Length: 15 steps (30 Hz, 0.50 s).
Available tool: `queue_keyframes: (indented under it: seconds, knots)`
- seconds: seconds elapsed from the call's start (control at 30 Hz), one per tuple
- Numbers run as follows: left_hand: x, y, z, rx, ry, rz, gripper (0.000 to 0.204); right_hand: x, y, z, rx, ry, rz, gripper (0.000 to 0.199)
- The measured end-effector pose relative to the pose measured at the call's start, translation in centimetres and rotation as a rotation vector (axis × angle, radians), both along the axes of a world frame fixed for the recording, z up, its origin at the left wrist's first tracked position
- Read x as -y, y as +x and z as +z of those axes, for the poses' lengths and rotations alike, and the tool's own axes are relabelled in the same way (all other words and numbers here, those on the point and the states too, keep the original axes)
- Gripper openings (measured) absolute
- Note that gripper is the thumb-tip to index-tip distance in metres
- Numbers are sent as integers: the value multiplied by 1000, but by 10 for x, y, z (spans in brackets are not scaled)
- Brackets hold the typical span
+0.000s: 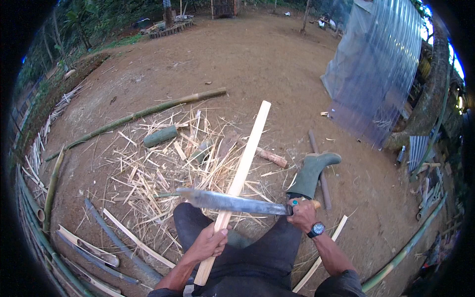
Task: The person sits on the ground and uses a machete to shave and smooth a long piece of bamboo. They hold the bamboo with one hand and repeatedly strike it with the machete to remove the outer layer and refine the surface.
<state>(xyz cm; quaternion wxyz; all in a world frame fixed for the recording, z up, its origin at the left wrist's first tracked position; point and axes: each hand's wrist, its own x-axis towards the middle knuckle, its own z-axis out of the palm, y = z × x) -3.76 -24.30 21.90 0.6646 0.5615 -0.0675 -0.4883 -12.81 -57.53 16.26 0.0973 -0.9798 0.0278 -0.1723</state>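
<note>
My left hand (211, 241) is closed around the lower part of a long, pale bamboo strip (247, 153), which slants up and away between my knees. In my right hand (301, 216) is the handle of a machete (237, 203), its broad blade pointing left. The blade lies across the strip in this view, just above my left hand; whether it touches the wood I cannot tell. A watch (317, 228) is on my right wrist, and a ring with a green stone shows on that hand.
Wood shavings (148, 193) litter the ground ahead, with a short green bamboo piece (160, 136) among them. A long bamboo pole (148, 115) lies beyond. Split bamboo lengths (89, 245) are at the left. My green boot (311, 173) rests near a brown pipe (324, 188); corrugated sheeting (371, 74) stands far right.
</note>
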Motion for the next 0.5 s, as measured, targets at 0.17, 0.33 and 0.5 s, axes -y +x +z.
queue_keyframes:
  seconds: [0.17, 0.33, 0.5]
  knots:
    - [-17, -14, 2, 4, 67, -73, 29, 59, 40, -31, -31, -182, -266, 22]
    - [-38, -32, -6, -1, 53, -110, 30, 133, 78, 1, 36, 172, -796, 24]
    - [-19, -13, -16, 130, 22, -19, 33, 79, 31, -3, 136, 397, -703, 28]
